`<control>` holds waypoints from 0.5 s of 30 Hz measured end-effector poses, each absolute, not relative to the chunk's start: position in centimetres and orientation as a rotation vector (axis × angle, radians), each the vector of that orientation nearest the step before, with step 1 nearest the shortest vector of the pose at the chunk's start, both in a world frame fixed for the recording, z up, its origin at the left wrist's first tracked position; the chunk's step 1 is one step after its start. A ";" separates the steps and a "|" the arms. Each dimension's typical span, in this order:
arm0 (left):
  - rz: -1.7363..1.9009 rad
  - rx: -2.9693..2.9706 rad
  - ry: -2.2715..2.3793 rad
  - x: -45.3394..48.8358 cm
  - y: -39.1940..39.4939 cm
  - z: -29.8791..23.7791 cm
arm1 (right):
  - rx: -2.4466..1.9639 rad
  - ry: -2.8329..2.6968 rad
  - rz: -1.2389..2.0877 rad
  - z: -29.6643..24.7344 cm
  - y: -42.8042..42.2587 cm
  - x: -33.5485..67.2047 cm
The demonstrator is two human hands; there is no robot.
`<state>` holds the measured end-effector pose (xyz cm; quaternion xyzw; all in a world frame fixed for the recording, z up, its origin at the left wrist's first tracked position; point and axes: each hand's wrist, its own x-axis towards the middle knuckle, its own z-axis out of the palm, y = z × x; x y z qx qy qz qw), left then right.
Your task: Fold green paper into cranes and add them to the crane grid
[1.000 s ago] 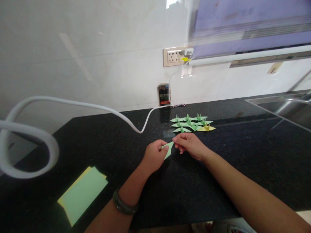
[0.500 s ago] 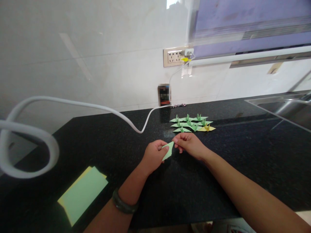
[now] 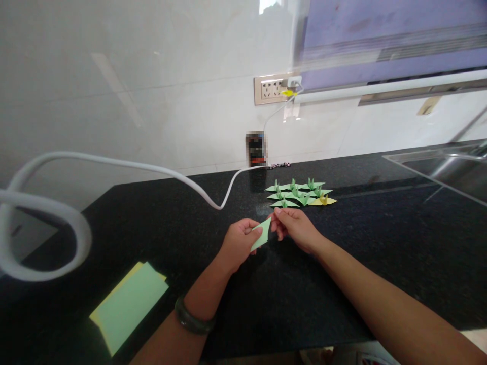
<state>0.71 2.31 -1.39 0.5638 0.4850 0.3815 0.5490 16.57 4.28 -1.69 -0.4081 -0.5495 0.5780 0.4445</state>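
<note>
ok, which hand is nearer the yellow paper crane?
Right. The right hand is on the near side of the yellow paper crane and to its left; the left hand is farther left, holding folded green paper.

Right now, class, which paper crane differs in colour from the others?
The yellow crane at the right end of the front row; the other cranes are all green.

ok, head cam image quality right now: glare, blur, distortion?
Head view: bright glare at the top of the wall, pale streak on its left part; head view: shiny highlights on the sink; head view: dark object by the wall pixelated; head view: held paper outline clear, fine creases unreadable; head view: apparent wide-angle stretch toward the edges.
</note>
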 end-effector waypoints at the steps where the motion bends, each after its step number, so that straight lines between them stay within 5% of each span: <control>1: 0.902 1.339 1.151 0.7 2.3 -1.4 | -1.013 -1.368 1.423 -1.7 4.3 16.6; 15: 0.928 1.335 1.126 1.1 2.0 -1.2 | -1.058 -1.525 1.272 -2.2 3.4 15.8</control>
